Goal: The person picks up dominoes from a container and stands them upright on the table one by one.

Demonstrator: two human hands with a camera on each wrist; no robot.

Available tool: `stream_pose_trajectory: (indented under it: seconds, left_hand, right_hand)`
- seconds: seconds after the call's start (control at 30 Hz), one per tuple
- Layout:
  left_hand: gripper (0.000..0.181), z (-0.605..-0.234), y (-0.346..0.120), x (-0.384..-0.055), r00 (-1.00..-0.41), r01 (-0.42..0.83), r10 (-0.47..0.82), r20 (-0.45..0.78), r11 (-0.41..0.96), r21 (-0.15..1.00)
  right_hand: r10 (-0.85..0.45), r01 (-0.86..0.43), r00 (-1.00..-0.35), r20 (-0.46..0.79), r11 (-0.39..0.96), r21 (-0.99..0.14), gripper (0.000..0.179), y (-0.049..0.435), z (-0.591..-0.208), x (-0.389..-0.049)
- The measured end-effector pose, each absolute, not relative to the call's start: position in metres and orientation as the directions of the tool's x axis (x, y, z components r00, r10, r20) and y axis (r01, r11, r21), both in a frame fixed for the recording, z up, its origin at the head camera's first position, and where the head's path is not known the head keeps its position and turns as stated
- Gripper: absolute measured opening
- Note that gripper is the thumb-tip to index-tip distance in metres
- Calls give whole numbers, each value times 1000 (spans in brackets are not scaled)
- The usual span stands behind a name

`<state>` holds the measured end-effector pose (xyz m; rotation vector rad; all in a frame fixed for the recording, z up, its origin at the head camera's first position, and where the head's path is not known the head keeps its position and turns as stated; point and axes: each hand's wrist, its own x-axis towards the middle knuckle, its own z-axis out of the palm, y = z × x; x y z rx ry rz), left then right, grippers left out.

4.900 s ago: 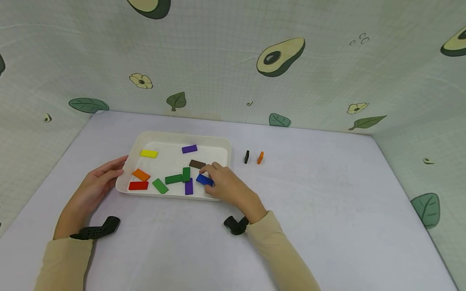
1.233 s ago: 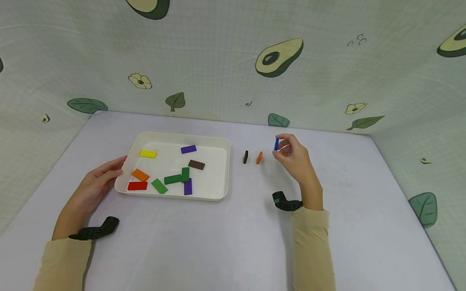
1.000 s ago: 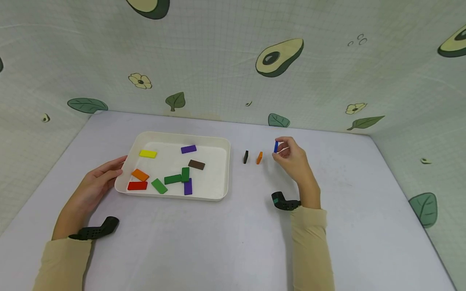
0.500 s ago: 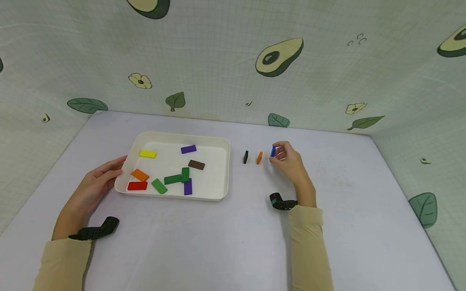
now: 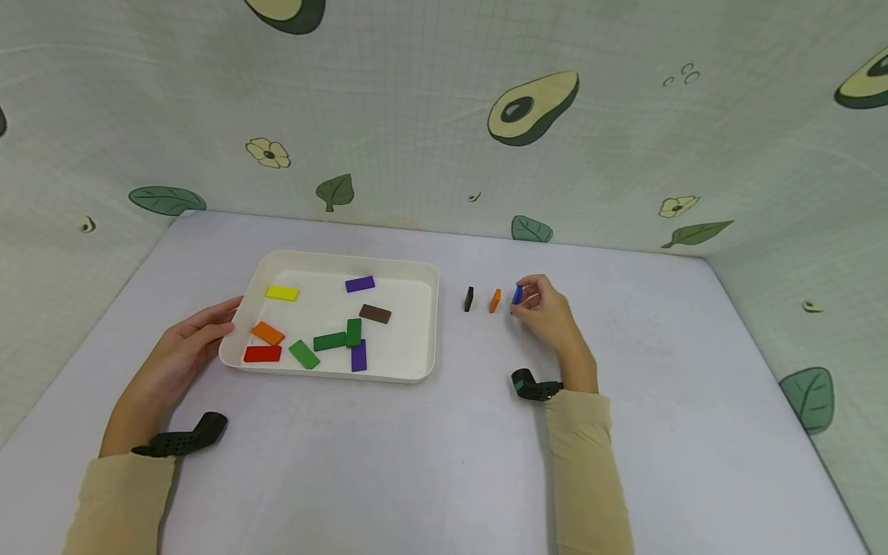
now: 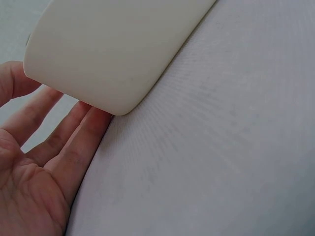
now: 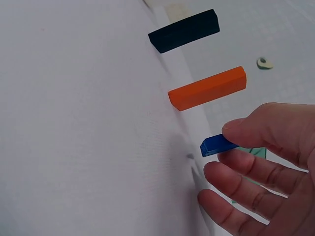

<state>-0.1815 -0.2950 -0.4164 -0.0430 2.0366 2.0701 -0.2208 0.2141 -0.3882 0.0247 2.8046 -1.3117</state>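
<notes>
Head view high, wrist views close

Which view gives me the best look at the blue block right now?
The right wrist view: the blue block appears large there, though the right hand pinching it hides one end. The head view shows it much smaller, but places it beside the upright orange block. The left wrist view doesn't show it.

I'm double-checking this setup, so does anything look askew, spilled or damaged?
Nothing looks spilled or damaged. In the tray, two green blocks and a purple block bunch at mismatched angles, unlike the black block and orange block standing upright outside.
</notes>
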Motion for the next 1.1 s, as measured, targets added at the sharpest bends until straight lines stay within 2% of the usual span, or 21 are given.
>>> stream_pose_trajectory:
  seconds: [0.3,0.53,0.87,1.1]
  left_hand:
    - [53,-416,-296,-182,-971,-182,162,-178,-8,983]
    - [54,-414,-292,-181,-972,-187,130,-195,71,980]
    - [55,-414,-293,-182,-970,-196,137,-200,43,980]
    - [54,-413,-294,-181,-970,-198,136,-201,40,979]
  right_hand:
    - [-6,38,-998,-57,672,-739,39,215,-393,-223]
    - [-14,28,-999,-51,681,-732,38,215,-393,-223]
    - [-7,90,-991,-135,718,-690,39,214,-391,-224]
    - [-27,83,-988,-151,734,-674,38,215,-390,-224]
